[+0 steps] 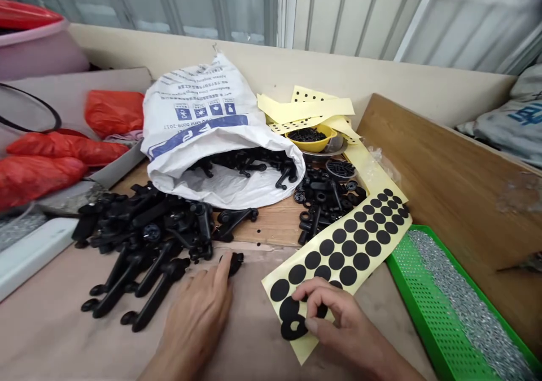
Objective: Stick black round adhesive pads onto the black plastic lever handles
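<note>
My left hand (pixel 199 305) rests palm down on the table, fingers closed on a small black plastic part (pixel 237 261); most of that part is hidden beneath the fingertips. My right hand (pixel 339 316) is over the near end of a pale yellow sheet (pixel 330 279) of round black stickers. Its thumb and fingers pinch the edge of a black ring-shaped sticker (pixel 288 330), which hangs over the sheet's near corner. Several black crank handles (pixel 156 279) lie left of my left hand, in front of a heap of black plastic parts (pixel 144 217).
A white woven sack (pixel 212 104) lies open with black handles inside. Right of it are loose black parts (pixel 326 195) and a yellow bowl (pixel 311 144) of small black pieces. A green tray (pixel 436 313) of small metal pieces stands right. Red bags (pixel 63 149) lie left.
</note>
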### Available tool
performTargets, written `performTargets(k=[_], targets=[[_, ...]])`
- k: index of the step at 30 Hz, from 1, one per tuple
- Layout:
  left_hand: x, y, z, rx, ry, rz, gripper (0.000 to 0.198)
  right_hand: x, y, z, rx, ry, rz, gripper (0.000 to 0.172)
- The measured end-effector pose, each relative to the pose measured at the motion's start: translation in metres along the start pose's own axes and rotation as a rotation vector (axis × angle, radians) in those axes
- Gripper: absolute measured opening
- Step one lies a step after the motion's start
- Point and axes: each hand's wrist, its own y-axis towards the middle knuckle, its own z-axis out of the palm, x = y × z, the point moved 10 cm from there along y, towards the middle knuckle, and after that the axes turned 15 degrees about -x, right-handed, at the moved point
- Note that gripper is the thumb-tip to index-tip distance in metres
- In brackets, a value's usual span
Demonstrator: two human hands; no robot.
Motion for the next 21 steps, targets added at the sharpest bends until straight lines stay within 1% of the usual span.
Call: performTargets(k=[3, 4, 6, 7, 9, 10, 11, 13, 16, 18, 21], targets=[[0.011, 0.013, 0.018, 0.154, -0.178, -0.145, 0.038, 0.0, 0.003, 0.0, 0.011, 0.033, 0.031, 0.009], [0.012, 0.016, 0.022, 0.184, -0.294, -0.214, 0.038, 0.001, 0.003, -0.002, 0.009, 0.046, 0.04, 0.009], [0.006, 0.017, 0.03, 0.242, -0.649, -0.408, 0.039, 0.001, 0.005, -0.008, -0.005, 0.094, 0.061, 0.011], [-0.002, 0.014, 0.036, 0.291, -0.863, -0.52, 0.039, 0.001, 0.006, -0.012, -0.015, 0.13, 0.081, 0.012], [-0.028, 0.003, 0.044, 0.429, -1.253, -0.724, 0.04, -0.003, 0.007, -0.018, -0.037, 0.217, 0.135, 0.015], [-0.042, -0.002, 0.045, 0.497, -1.388, -0.798, 0.04, -0.005, 0.007, -0.02, -0.048, 0.255, 0.169, 0.016], [-0.054, -0.006, 0.044, 0.55, -1.476, -0.842, 0.041, -0.008, 0.007, -0.022, -0.062, 0.283, 0.203, 0.017], [-0.071, -0.007, 0.039, 0.601, -1.563, -0.856, 0.042, -0.013, 0.008, -0.024, -0.09, 0.306, 0.256, 0.02], [-0.085, -0.003, 0.032, 0.633, -1.607, -0.806, 0.043, -0.016, 0.008, -0.025, -0.128, 0.3, 0.294, 0.023], [-0.089, -0.002, 0.031, 0.65, -1.62, -0.782, 0.043, -0.017, 0.008, -0.023, -0.135, 0.301, 0.307, 0.024], [-0.091, -0.003, 0.035, 0.655, -1.614, -0.786, 0.046, -0.019, 0.008, -0.021, -0.132, 0.317, 0.312, 0.024]])
